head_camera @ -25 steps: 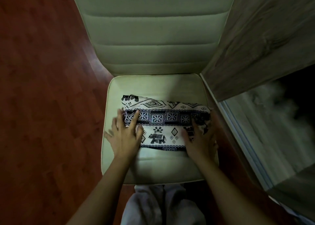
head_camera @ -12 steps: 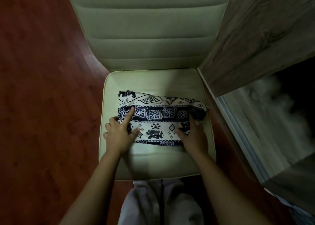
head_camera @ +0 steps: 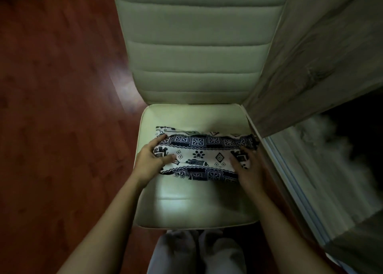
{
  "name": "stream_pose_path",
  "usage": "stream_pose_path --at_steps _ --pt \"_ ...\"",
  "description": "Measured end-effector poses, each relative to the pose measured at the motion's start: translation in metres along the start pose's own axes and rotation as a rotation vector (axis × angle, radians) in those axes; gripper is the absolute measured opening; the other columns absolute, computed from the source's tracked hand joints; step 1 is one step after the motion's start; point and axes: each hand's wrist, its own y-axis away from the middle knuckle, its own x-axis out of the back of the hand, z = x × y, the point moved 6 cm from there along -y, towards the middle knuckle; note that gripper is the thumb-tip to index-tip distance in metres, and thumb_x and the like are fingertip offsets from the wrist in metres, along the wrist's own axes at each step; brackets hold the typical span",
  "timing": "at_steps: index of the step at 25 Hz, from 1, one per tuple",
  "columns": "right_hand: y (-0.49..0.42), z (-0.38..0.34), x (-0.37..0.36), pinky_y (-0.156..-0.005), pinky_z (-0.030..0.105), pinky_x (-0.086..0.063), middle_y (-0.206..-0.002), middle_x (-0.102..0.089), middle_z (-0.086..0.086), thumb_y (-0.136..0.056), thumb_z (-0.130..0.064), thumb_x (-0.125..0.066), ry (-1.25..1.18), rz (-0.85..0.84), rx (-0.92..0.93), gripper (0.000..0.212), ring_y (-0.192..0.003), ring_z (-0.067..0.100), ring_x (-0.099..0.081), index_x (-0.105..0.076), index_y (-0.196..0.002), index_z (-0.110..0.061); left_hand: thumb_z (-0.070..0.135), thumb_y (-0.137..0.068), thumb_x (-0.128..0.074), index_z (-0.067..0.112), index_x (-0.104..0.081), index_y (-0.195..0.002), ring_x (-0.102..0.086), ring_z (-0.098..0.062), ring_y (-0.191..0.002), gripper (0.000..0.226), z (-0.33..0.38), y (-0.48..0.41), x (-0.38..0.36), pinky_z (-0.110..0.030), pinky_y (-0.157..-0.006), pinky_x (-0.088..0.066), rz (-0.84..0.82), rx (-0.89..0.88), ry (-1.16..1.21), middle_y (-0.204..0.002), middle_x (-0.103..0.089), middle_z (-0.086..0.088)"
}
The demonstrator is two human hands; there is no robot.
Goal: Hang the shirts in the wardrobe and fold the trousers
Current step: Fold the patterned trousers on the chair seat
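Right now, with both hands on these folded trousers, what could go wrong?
The left hand grips only one end of the folded trousers, so lifting may let the layers sag open. Their right end lies at the edge of the chair seat beside the wardrobe door and could slip off or snag.

Both forearms (head_camera: 107,217) are bare; the legs (head_camera: 172,259) wear pale, loose trousers (head_camera: 219,257).

A home bedroom or dressing corner: red-brown wood floor (head_camera: 51,107), a padded cream chair (head_camera: 196,51) beside a wood-grain wardrobe (head_camera: 323,45), and patterned trousers (head_camera: 205,157) on the seat.
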Motion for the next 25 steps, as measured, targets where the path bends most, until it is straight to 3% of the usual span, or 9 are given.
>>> stream_pose_path --at_steps 2,4,8,12,15,18,21,25 --pt "0.003 -0.039 0.021 -0.087 0.015 -0.034 -0.125 -0.054 0.005 -0.085 -0.015 -0.066 -0.042 0.02 0.107 0.039 -0.118 0.016 -0.046 -0.056 -0.122 -0.011 0.015 -0.068 -0.083 0.029 -0.053 -0.131 -0.057 0.008 -0.083 0.071 0.033 0.007 0.013 -0.008 -0.061 -0.049 -0.008 -0.041 0.05 -0.122 -0.052 0.007" --pt "0.01 -0.087 0.049 -0.082 0.014 -0.036 -0.118 -0.058 0.003 -0.083 -0.018 -0.068 -0.004 0.079 0.217 0.039 -0.109 0.012 -0.05 -0.059 -0.121 -0.011 0.016 -0.067 -0.084 0.03 -0.055 -0.129 -0.058 -0.003 -0.096 0.07 0.082 0.019 0.026 -0.012 -0.068 -0.049 -0.028 -0.112 0.071 -0.12 -0.056 0.009" --pt "0.034 -0.199 0.121 -0.085 0.009 -0.037 -0.114 -0.06 0.003 -0.079 -0.017 -0.072 0.004 0.24 0.444 0.038 -0.103 0.01 -0.054 -0.063 -0.117 -0.017 0.001 -0.07 -0.079 0.02 -0.053 -0.131 -0.063 0.002 -0.079 0.069 0.211 0.051 0.053 -0.009 -0.069 -0.05 -0.081 -0.272 0.2 -0.118 -0.064 -0.002" --pt "0.08 -0.341 0.219 -0.089 0.015 -0.036 -0.114 -0.06 0.002 -0.078 -0.03 -0.072 -0.021 0.383 0.624 0.044 -0.104 0.009 -0.054 -0.062 -0.119 -0.02 0.0 -0.068 -0.08 0.017 -0.056 -0.127 -0.063 0.008 -0.078 0.066 0.382 0.113 0.091 -0.005 -0.066 -0.048 -0.117 -0.534 0.235 -0.101 -0.069 0.01" --pt "0.132 -0.432 0.296 -0.091 0.017 -0.037 -0.116 -0.06 0.004 -0.078 -0.025 -0.073 -0.032 0.548 0.759 0.045 -0.105 0.009 -0.053 -0.061 -0.121 -0.019 -0.004 -0.067 -0.079 0.017 -0.057 -0.126 -0.064 0.002 -0.072 0.066 0.498 0.165 0.11 -0.012 -0.066 -0.053 -0.169 -0.711 0.264 -0.08 -0.073 0.014" --pt "0.193 -0.503 0.382 -0.089 0.012 -0.034 -0.115 -0.059 0.003 -0.079 -0.022 -0.073 -0.006 0.719 0.881 0.047 -0.104 0.007 -0.052 -0.06 -0.123 -0.017 0.001 -0.063 -0.082 0.018 -0.059 -0.125 -0.065 -0.01 -0.081 0.068 0.605 0.223 0.11 -0.025 -0.078 -0.056 -0.267 -0.903 0.292 -0.091 -0.075 0.003" --pt "0.262 -0.539 0.467 -0.093 0.013 -0.033 -0.12 -0.058 0.002 -0.079 -0.022 -0.072 -0.009 0.903 0.941 0.047 -0.108 0.007 -0.051 -0.058 -0.124 -0.017 0.002 -0.062 -0.081 0.016 -0.057 -0.128 -0.066 -0.015 -0.086 0.072 0.696 0.292 0.095 -0.031 -0.084 -0.055 -0.405 -1.089 0.32 -0.102 -0.073 -0.006" --pt "0.343 -0.545 0.56 -0.094 0.014 -0.034 -0.121 -0.059 0.0 -0.079 -0.021 -0.072 0.025 1.115 0.997 0.047 -0.11 0.007 -0.053 -0.058 -0.124 -0.02 -0.002 -0.065 -0.079 0.019 -0.057 -0.127 -0.067 -0.009 -0.084 0.069 0.779 0.382 0.054 -0.02 -0.076 -0.055 -0.568 -1.32 0.333 -0.102 -0.073 -0.001"
